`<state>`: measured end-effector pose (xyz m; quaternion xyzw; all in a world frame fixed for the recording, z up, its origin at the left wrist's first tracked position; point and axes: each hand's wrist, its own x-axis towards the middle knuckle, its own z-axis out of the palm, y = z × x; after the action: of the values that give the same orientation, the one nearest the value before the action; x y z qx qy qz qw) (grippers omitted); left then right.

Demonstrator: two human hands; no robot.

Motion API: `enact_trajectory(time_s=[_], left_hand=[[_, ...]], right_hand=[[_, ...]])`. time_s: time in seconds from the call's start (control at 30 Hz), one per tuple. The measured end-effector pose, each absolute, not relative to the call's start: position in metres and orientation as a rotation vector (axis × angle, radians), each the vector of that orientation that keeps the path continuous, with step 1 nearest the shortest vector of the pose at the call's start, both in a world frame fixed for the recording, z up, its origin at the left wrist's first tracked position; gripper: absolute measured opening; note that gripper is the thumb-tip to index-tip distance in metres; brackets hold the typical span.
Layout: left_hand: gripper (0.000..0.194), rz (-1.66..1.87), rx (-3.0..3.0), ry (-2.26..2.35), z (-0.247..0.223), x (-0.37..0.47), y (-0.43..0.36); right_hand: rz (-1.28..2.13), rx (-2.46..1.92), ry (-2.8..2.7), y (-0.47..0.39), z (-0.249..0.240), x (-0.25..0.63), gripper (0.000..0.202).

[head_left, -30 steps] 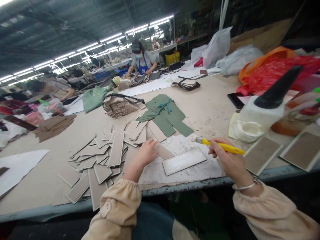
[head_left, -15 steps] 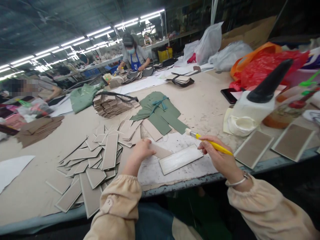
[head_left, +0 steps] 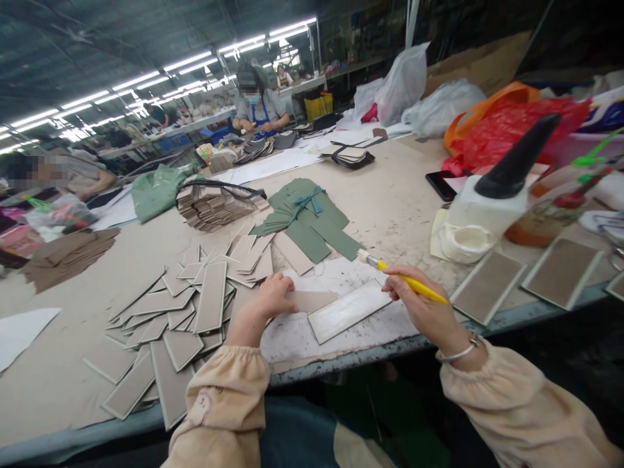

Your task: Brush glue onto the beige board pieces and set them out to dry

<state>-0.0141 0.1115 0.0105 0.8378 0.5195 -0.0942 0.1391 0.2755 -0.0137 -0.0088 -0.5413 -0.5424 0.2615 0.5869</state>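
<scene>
My right hand (head_left: 419, 302) is wrapped round a yellow-handled brush (head_left: 414, 286), its bristles pointing up and left. Below the brush lies a white-coated rectangular panel (head_left: 347, 312) with a dark edge, on a stained white sheet (head_left: 287, 344). My left hand (head_left: 266, 302) has its fingers curled at the left end of a beige strip (head_left: 313, 300); whether they grip it cannot be made out. A loose pile of beige panels with pale edges (head_left: 210, 296) is beside my left hand. Green pieces tied with a green band (head_left: 312, 218) lie behind the sheet.
A white glue bottle with a black nozzle (head_left: 487, 208) stands at the right, near edged panels (head_left: 489, 286) and red and orange bags (head_left: 517, 133). A tied brown bundle (head_left: 209, 205) lies behind the pile. A co-worker (head_left: 260, 107) sits across the table.
The view has shifted slightly. My left hand has moved a little off the beige strip, showing more of it. My right hand still holds the brush above the coated panel.
</scene>
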Motion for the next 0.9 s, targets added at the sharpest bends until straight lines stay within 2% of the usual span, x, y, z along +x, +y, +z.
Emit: enact_trajectory(time_s=[0.1, 0.23, 0.4, 0.57, 0.67, 0.9], left_hand=[[0.04, -0.247, 2.417, 1.508, 0.013, -0.017, 0.11], [0.016, -0.089, 2.486, 1.494, 0.026, -0.022, 0.106], [0.023, 0.43, 2.396, 1.427, 0.043, -0.021, 0.084], [0.032, 0.356, 2.21, 1.309, 0.045, 0.005, 0.056], [0.035, 0.292, 2.168, 1.244, 0.045, 0.021, 0.046], [0.025, 0.391, 1.915, 1.275, 0.033, 0.012, 0.03]], right_hand=[[0.588, -1.244, -1.294, -0.014, -0.01, 0.276, 0.02], [0.504, -1.24, -1.393, -0.015, -0.01, 0.278, 0.022], [0.287, -1.234, -1.461, -0.014, -0.005, 0.275, 0.016], [0.358, -1.152, -1.476, -0.015, -0.002, 0.266, 0.017], [0.347, -1.162, -1.52, -0.016, -0.002, 0.264, 0.007], [0.431, -1.298, -1.381, -0.017, -0.006, 0.275, 0.011]])
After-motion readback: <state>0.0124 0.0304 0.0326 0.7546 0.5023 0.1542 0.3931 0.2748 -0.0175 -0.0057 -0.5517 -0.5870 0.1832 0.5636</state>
